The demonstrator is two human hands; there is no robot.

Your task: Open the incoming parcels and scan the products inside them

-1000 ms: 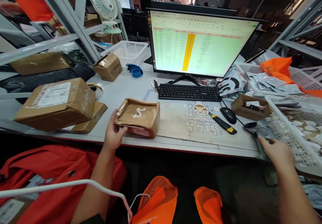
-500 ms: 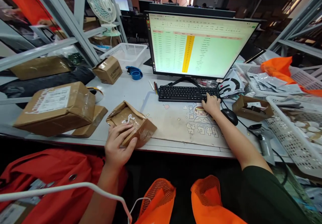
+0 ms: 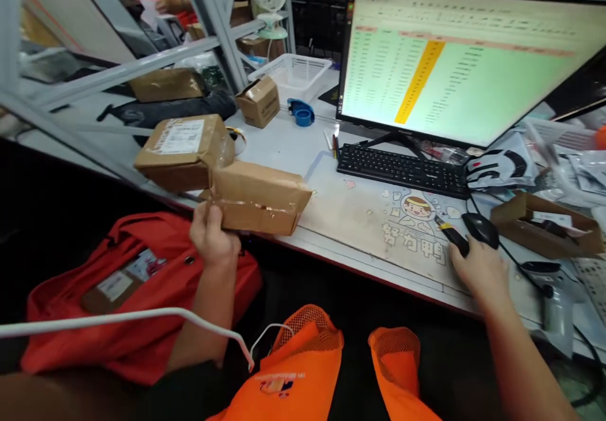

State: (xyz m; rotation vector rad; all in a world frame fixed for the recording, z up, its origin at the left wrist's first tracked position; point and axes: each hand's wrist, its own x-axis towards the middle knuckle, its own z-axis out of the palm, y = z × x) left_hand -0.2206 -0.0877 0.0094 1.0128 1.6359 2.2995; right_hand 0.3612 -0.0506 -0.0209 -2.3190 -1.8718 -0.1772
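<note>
My left hand point(image 3: 213, 235) grips the near left corner of a brown taped parcel point(image 3: 262, 197), held tilted over the front edge of the desk point(image 3: 284, 149). My right hand point(image 3: 478, 269) rests on the printed desk mat point(image 3: 360, 213), its fingers curled over the near end of a black and yellow utility knife point(image 3: 452, 235), just beside the black mouse point(image 3: 480, 228). Behind them lie the black keyboard point(image 3: 402, 170) and the monitor point(image 3: 464, 67) with a green spreadsheet.
A larger labelled parcel point(image 3: 182, 149) sits left of the held one, a small box point(image 3: 259, 100), blue tape roll point(image 3: 302, 115) and white basket point(image 3: 296, 74) further back. A red bag point(image 3: 118, 295) stands at the lower left. An open cardboard tray point(image 3: 544, 222) and a handheld scanner point(image 3: 544, 282) lie right.
My left hand has lifted and turned the brown parcel up off the desk edge. My right hand left the keyboard and came back to the knife by the mouse. The view swung left.
</note>
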